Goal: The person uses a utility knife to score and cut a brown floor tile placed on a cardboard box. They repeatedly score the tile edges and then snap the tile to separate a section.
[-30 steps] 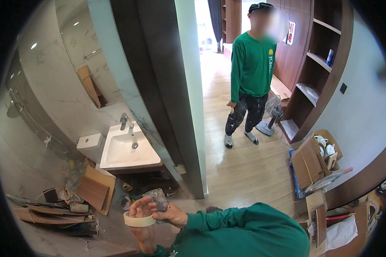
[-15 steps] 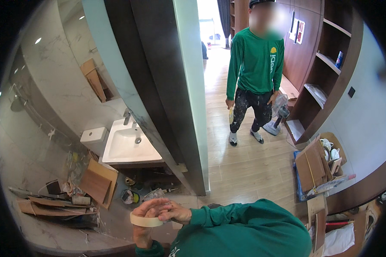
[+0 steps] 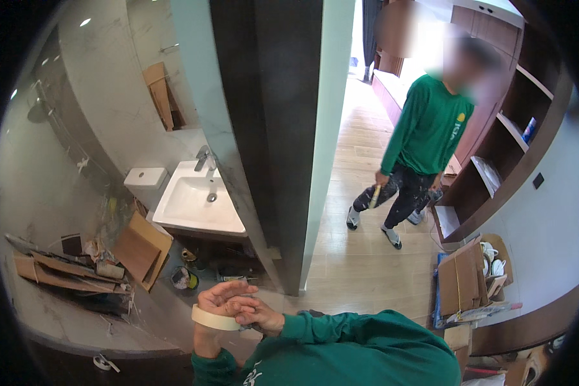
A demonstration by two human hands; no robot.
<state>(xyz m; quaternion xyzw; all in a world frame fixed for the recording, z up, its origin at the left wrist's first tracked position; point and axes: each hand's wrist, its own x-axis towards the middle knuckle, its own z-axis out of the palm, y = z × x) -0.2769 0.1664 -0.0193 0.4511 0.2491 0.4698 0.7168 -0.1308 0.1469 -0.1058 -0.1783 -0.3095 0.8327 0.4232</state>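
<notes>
My left hand [image 3: 220, 300] is raised at the bottom centre, its fingers loosely stretched and lightly bent. A roll of cream-coloured masking tape [image 3: 213, 320] sits around it like a bracelet, near the wrist. From the right my right hand [image 3: 267, 317] meets it, its bent fingers pressed together against the left palm and fingers beside the roll. Whatever those right fingertips may pinch is hidden between the two hands. Both arms wear green sleeves.
A dark door frame [image 3: 267, 128] divides a bathroom with a white washbasin [image 3: 199, 199] from a wood-floored room. There a person in green [image 3: 428, 125] walks, carrying a pale object. Cardboard boxes [image 3: 460, 276] stand at right; cardboard scraps [image 3: 71, 273] and a bucket [image 3: 184, 278] lie left.
The view has swung left, so most things sit further right. The other person has turned and stepped toward the shelves. My hands stay together, the left with the tape roll around it.
</notes>
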